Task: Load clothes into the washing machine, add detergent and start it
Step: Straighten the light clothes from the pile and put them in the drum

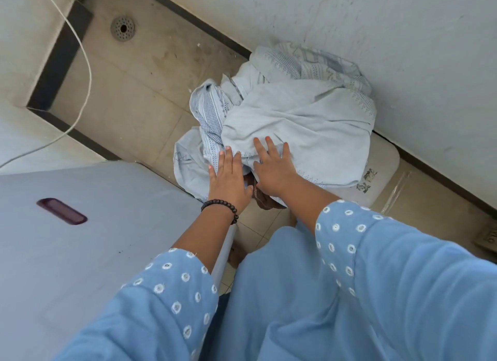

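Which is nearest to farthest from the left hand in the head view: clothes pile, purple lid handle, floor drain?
From the left hand:
1. Clothes pile: under its fingertips, straight ahead.
2. Purple lid handle: to its left, on the washing machine top.
3. Floor drain: far upper left, on the floor near the white cable.

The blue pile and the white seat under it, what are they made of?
The blue pile looks like soft woven cloth, probably cotton: it folds, wrinkles and has small printed patterns. Both hands, left hand and right hand, lie flat on it. The white seat looks like smooth, hard plastic with rounded edges, though I can't be sure.
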Motion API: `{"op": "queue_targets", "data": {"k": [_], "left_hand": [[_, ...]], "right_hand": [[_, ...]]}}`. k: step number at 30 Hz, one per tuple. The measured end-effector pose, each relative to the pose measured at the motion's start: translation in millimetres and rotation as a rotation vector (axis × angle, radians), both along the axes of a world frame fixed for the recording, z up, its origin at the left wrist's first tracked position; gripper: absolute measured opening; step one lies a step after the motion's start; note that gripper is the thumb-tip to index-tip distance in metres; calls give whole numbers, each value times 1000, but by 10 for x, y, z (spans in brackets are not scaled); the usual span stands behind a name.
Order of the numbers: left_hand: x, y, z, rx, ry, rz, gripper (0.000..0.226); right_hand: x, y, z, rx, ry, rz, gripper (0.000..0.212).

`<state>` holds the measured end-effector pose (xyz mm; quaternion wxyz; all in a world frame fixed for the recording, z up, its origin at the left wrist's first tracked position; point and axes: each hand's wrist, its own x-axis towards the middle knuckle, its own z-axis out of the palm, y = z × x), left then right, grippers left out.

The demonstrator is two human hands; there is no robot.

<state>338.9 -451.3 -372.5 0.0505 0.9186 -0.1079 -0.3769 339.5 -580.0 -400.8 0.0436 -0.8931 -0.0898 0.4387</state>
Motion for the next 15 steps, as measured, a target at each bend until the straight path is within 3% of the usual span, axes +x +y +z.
{"op": "queue_targets", "data": {"k": [8,15], "left_hand": [[-103,39,-61,-2,10,11,80],[-63,49,321,-3,-6,23,82]], "right_hand": [[139,-82,-58,85,26,-119,56],[104,-150,371,242,-127,-232,23]]}}
